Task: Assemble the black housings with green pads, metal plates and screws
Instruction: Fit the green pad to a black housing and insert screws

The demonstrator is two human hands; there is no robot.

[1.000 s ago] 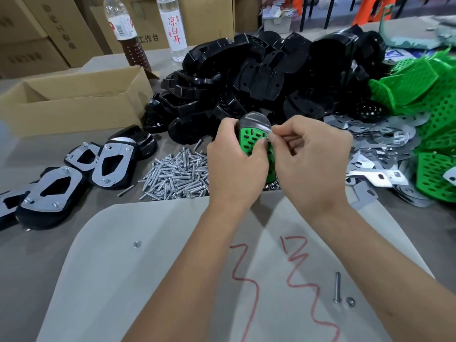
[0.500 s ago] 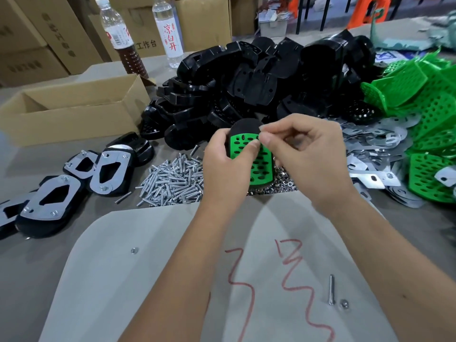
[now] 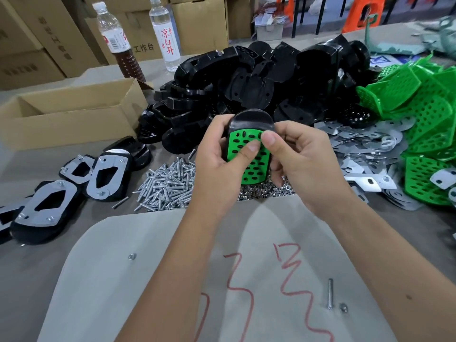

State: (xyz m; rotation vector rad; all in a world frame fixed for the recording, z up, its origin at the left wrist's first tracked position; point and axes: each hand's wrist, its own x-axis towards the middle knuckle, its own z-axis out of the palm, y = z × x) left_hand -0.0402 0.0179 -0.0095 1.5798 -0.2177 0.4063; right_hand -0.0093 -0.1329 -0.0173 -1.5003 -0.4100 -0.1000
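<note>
While four finished housings point(image 3: 44, 208) lie at the table's left edge, the left hand point(image 3: 217, 166) and right hand point(image 3: 303, 164) grip one black housing point(image 3: 249, 124) above the table's middle, thumbs pressing its green pad point(image 3: 249, 166); plate and screws apparently remain.

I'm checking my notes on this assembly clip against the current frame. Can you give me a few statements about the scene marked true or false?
1. Both hands hold one black housing with a green pad on it. True.
2. The left hand has its thumb on the green pad. True.
3. The loose screw pile lies right of the right hand. False: it lies left of both hands.
4. The cardboard box is full of green pads. False: no pads show in it; the spare green pads are piled at far right.
5. Finished units with metal plates lie at left. True.
</note>
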